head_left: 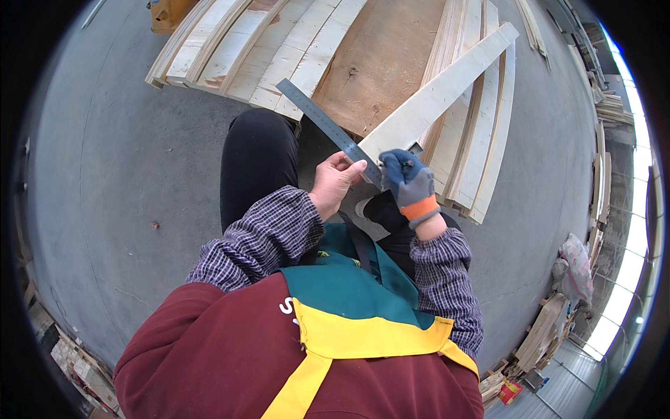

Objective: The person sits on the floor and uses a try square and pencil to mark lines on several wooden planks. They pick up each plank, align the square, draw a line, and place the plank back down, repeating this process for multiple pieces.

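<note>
A pale wooden board (pixel 447 87) slants from in front of me toward the far right, its near end just beyond my hands. Across that end lies a grey steel ruler (pixel 321 120), running from the far left to my right hand. My bare left hand (pixel 336 180) pinches the ruler with thumb and fingers at the board's near left corner. In a blue and grey glove with an orange cuff, my right hand (pixel 408 183) is closed beside the ruler's near end. A small dark piece (pixel 417 149) shows by its knuckles; what its fingers hold is hidden.
Several long pale boards (pixel 286 66) lie side by side on a brown plywood sheet (pixel 377 63) ahead of me. Grey concrete floor (pixel 139 181) surrounds it. A yellow-orange object (pixel 169 14) stands at the far left. Scrap wood (pixel 541 332) and a plastic sack (pixel 576 269) lie along the right wall.
</note>
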A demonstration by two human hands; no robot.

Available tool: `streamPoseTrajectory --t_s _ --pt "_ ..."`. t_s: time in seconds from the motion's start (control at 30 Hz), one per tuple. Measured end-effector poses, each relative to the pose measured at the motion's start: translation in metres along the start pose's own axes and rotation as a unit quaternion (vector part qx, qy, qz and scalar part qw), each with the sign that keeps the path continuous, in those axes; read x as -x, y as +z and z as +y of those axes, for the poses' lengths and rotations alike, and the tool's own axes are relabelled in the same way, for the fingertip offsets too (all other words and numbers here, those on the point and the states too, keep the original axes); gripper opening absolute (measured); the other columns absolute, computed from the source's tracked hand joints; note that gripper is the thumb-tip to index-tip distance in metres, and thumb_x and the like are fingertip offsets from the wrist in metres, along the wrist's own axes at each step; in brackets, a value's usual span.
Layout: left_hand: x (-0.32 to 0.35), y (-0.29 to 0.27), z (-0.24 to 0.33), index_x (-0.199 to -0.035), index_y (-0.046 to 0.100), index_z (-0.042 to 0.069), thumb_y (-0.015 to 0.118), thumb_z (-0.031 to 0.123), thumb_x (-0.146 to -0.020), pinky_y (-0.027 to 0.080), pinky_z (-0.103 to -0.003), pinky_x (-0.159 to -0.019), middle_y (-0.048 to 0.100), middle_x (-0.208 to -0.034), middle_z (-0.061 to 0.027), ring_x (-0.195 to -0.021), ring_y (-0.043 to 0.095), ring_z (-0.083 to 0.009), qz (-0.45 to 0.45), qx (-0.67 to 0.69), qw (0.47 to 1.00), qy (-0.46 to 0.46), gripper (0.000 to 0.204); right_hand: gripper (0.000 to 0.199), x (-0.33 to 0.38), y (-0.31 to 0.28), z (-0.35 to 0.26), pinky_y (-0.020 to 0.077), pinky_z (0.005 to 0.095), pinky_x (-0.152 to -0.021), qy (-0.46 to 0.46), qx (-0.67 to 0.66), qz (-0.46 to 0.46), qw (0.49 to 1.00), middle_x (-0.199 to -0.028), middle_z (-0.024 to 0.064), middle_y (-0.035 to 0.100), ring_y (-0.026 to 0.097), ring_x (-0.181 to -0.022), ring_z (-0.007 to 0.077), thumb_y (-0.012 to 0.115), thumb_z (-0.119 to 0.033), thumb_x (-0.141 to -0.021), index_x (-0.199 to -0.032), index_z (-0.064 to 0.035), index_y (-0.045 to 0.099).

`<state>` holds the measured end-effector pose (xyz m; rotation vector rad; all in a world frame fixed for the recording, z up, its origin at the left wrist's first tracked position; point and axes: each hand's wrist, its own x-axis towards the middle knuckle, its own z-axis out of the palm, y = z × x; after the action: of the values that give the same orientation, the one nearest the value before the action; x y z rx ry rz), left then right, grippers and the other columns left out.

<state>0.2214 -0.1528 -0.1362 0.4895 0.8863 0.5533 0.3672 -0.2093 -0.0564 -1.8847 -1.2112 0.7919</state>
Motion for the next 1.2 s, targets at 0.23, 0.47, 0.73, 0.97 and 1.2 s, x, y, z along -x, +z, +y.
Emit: streamPoseTrajectory --t_s 0.23,0.47,0.73,0.97,1.2 --pt "-0.006 -0.003 -0.005 -0.099 0.063 0.009 0.069 0.013 -0.089 0.051 -0.024 -0.077 0.069 -0.093 0.0002 -0.082 0.063 -0.0081 0.004 -0.016 1.000 0.000 0.012 0.016 -0.034 0.030 -0.008 0.0525 0.0356 -0.067 -0.056 0.032 0.012 0.998 -0.085 0.0187 0.068 0.068 -0.076 0.0308 0.064 -0.017 -0.090 -0.095 -0.0024 0.068" --pt "-0.002 0.001 -0.001 -0.101 0.063 0.009 0.069 0.013 -0.090 0.050 -0.025 -0.079 0.069 -0.095 0.0000 -0.084 0.063 -0.0087 0.004 -0.011 1.000 0.002 0.013 0.016 0.000 -0.009 -0.002 0.0519 0.0347 -0.065 0.035 0.054 -0.012 0.998 -0.082 0.0165 0.069 0.067 -0.073 0.0288 0.063 -0.019 -0.091 -0.094 -0.0037 0.068" --pt "-0.002 -0.002 -0.001 -0.104 0.062 0.010 0.069 0.018 -0.090 0.048 -0.026 -0.084 0.066 -0.097 0.0007 -0.091 0.061 -0.0087 -0.010 -0.040 0.999 0.005 0.017 0.027 0.012 -0.002 0.044 0.0476 0.0202 -0.054 -0.018 -0.316 0.264 0.911 -0.089 0.0033 0.064 0.057 -0.068 0.0064 0.057 -0.013 -0.098 -0.125 -0.0128 0.059" --pt "-0.014 -0.012 -0.008 -0.112 0.060 0.009 0.061 0.027 -0.096 0.050 -0.027 -0.083 0.064 -0.101 -0.0003 -0.092 0.062 -0.0107 -0.027 -0.109 0.993 0.021 0.024 0.042 -0.003 0.060 0.072 0.0528 0.0298 -0.075 0.177 -0.410 0.336 0.830 -0.100 0.0089 0.067 0.063 -0.088 0.0152 0.074 -0.004 -0.080 -0.119 0.0030 0.058" --pt "-0.008 -0.011 -0.003 -0.125 0.051 0.007 0.052 0.046 -0.098 0.052 -0.033 -0.083 0.062 -0.104 -0.0060 -0.092 0.061 -0.0185 -0.077 -0.048 0.996 0.002 0.047 0.031 0.010 -0.035 0.100 0.0520 0.0279 -0.064 0.066 -0.447 0.506 0.735 -0.089 0.0036 0.065 0.060 -0.071 0.0135 0.072 -0.006 -0.082 -0.111 -0.0054 0.063"
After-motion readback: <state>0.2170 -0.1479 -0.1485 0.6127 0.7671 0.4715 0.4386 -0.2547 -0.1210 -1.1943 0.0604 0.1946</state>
